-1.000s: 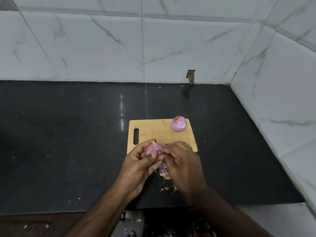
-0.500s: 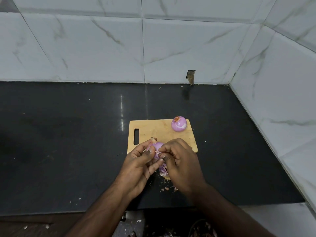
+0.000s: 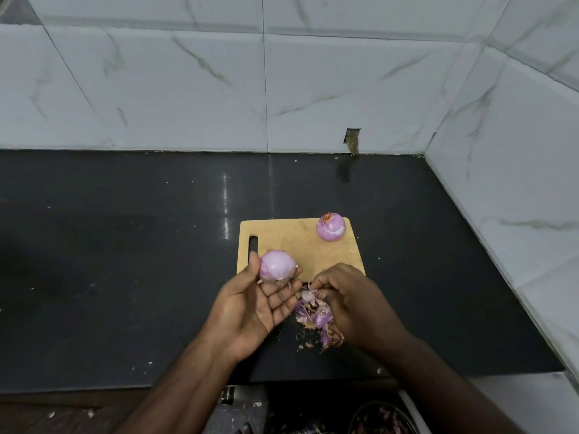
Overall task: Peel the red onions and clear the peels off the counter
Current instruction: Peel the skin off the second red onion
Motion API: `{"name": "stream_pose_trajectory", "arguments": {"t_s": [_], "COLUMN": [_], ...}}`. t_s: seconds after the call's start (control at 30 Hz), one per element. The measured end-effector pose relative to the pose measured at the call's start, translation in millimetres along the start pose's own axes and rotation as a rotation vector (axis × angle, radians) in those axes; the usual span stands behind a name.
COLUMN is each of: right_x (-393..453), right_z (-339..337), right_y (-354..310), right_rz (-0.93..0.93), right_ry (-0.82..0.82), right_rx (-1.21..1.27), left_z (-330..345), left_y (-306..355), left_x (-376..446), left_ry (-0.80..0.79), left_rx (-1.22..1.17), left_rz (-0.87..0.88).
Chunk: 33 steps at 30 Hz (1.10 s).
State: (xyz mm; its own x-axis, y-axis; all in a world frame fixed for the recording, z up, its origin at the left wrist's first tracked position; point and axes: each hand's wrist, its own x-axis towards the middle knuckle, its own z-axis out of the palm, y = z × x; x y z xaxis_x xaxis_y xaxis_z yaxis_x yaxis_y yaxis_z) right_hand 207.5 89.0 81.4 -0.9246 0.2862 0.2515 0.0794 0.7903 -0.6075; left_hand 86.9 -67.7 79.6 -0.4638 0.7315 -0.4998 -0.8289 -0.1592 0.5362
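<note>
We see 2 pale purple onions (image 3: 277, 269) (image 3: 331, 227), a tan cutting board (image 3: 291, 242), black counter (image 3: 125, 245), white grey-veined tiles (image 3: 188, 89).

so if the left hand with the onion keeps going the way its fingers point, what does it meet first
Probably the cutting board: the left hand points up and right over it, with the second onion farther along. Height is unclear.

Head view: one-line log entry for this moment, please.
left hand holds peeled onion | right hand pinches peel scrap | peel pile on counter

hands parted, left hand (image 3: 250, 305) lifts onion (image 3: 277, 265), peel apparently off
</note>
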Motion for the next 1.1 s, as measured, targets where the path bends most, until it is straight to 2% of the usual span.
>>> {"name": "stream_pose_trajectory", "arguments": {"t_s": [0.13, 0.27, 0.3, 0.37, 0.43, 0.5, 0.57, 0.67, 0.8, 0.93, 1.0, 1.1], "right_x": [-2.2, 3.8, 5.1, 5.5, 4.6, 3.7, 2.9, 1.6, -0.7, -0.6, 0.9, 3.9], "right_z": [-12.1, -21.4, -22.6, -23.1, -20.6, -14.6, -5.1, 4.6, 13.5, 17.6, 17.0, 11.8], "right_y": [9.7, 9.7, 7.9, -0.7, -16.4, -31.1, -37.1, -35.3, -34.9, -36.1, -38.1, -39.9], "right_rz": [0.113, 0.210, 0.221, 0.235, 0.236, 0.186, 0.095, 0.061, 0.054, 0.054, 0.035, 0.090], "right_ry": [-0.011, -0.184, -0.182, -0.058, 0.046, 0.029, 0.012, 0.155, 0.322, 0.457, 0.484, 0.437], "right_rx": [0.044, 0.003, -0.012, 0.044, 0.200, 0.260, 0.184, 0.099, 0.131, 0.148, 0.195, 0.259], "left_z": [-4.1, -6.9, -7.7, -8.8, -8.8, -7.1, -3.8, -0.8, 3.5, 5.7, 6.3, 7.2], "left_y": [9.0, 7.3, 7.1, 7.2, 6.1, 3.8, 1.9, 1.2, 2.5, -1.1, -6.0, -10.8], "left_x": [-2.1, -2.4, -2.0, -1.1, 0.7, 1.8, 0.8, -1.2, -4.3, -5.2, -4.8, -4.9], "left_ry": [-0.039, -0.103, -0.128, -0.179, -0.199, -0.190, -0.192, -0.227, -0.248, -0.168, -0.128, -0.097], "left_rx": [-0.002, -0.057, -0.074, -0.099, -0.096, -0.080, -0.068, -0.076, -0.084, -0.064, -0.006, 0.006], "left_rz": [-0.025, -0.045, -0.055, -0.075, -0.073, -0.050, -0.014, 0.020, 0.048, 0.044, 0.011, -0.019]}}
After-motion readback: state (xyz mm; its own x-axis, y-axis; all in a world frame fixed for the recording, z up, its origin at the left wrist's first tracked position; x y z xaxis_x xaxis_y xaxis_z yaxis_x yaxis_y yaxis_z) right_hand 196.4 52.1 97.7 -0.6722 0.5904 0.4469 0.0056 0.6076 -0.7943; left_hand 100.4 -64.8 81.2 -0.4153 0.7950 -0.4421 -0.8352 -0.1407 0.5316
